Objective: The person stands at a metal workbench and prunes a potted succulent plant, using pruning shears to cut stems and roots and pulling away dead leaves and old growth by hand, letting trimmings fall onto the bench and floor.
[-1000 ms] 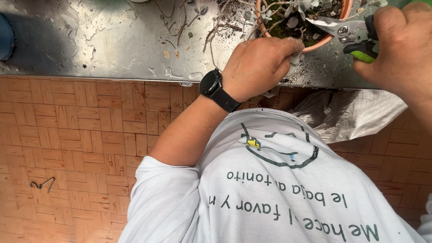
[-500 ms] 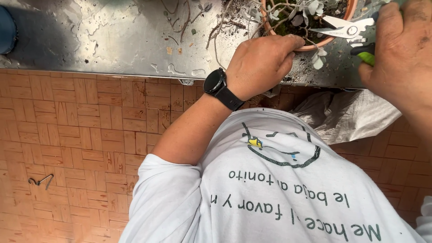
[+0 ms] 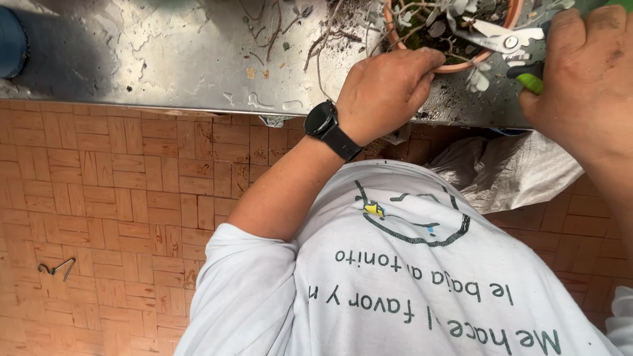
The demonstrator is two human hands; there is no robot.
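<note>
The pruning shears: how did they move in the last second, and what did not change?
The pruning shears in the right hand shifted slightly left over the terracotta pot, blades now among the pale leaves, and the green handle shows more. The left hand kept its grip on the pot's rim. Nothing was let go.

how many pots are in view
1: a terracotta pot at the top edge of the metal table, left hand on its rim, cut off by the frame; others may be out of view.

Shears [image 3: 504,43] shifted left over pot [image 3: 455,64]; blades closer together.
</note>
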